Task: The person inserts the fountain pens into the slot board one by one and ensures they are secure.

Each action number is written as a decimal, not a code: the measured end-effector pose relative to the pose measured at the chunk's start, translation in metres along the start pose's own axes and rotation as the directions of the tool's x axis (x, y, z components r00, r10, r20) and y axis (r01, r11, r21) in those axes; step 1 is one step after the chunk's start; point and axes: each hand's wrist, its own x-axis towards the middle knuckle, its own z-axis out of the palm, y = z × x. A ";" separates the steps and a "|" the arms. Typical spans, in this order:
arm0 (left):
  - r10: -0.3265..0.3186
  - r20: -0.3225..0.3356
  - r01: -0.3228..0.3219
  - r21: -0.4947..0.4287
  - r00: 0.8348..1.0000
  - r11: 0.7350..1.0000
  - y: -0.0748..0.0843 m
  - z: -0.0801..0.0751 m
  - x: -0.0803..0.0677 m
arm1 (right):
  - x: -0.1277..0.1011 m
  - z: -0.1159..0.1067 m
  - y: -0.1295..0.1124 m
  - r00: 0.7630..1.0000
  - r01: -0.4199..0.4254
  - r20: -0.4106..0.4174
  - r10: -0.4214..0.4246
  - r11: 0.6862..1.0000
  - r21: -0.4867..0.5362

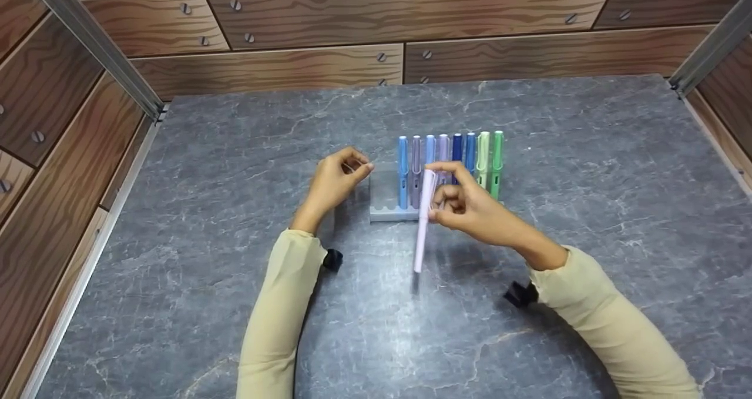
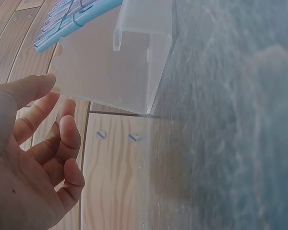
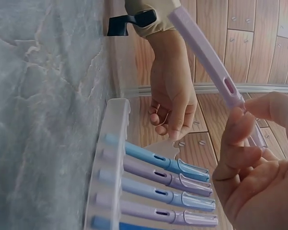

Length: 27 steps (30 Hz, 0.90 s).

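A clear pen stand [image 1: 385,213] holds a row of upright pens [image 1: 449,158] in blue, lilac and green. My right hand [image 1: 439,188] pinches a loose lilac pen [image 1: 423,234] in front of the row, its long end pointing down toward me. In the right wrist view the lilac pen [image 3: 206,52] slants up out of my right hand [image 3: 242,124]. My left hand [image 1: 359,167] is at the stand's upper left corner. In the left wrist view its thumb and forefinger [image 2: 48,84] pinch the corner of the clear stand [image 2: 120,62].
The stand sits mid-table on a grey marbled top [image 1: 235,305]. Wood-grain walls [image 1: 305,11] with metal corner posts [image 1: 88,40] close in the back and both sides. A black strap [image 1: 332,260] shows at each wrist.
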 end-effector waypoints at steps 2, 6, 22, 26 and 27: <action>0.001 -0.002 -0.001 0.006 1.000 1.000 0.000 0.000 0.000 | 0.004 0.002 -0.002 1.000 0.000 -0.023 0.000 1.000 -0.011; 0.000 -0.002 0.000 0.009 1.000 1.000 0.000 0.000 0.000 | 0.013 0.006 -0.004 0.998 0.000 -0.069 -0.002 1.000 -0.030; 0.027 -0.011 -0.027 0.019 1.000 0.999 -0.001 0.000 0.000 | 0.042 0.012 -0.001 0.975 0.034 -0.214 -0.061 0.991 -0.129; 0.026 -0.013 -0.026 0.018 1.000 1.000 -0.002 0.000 0.001 | 0.049 0.013 0.000 0.968 0.019 -0.247 -0.053 0.990 -0.140; 0.026 -0.012 -0.025 0.017 1.000 1.000 -0.002 0.000 0.001 | 0.050 0.013 0.001 0.966 0.013 -0.254 -0.050 0.989 -0.147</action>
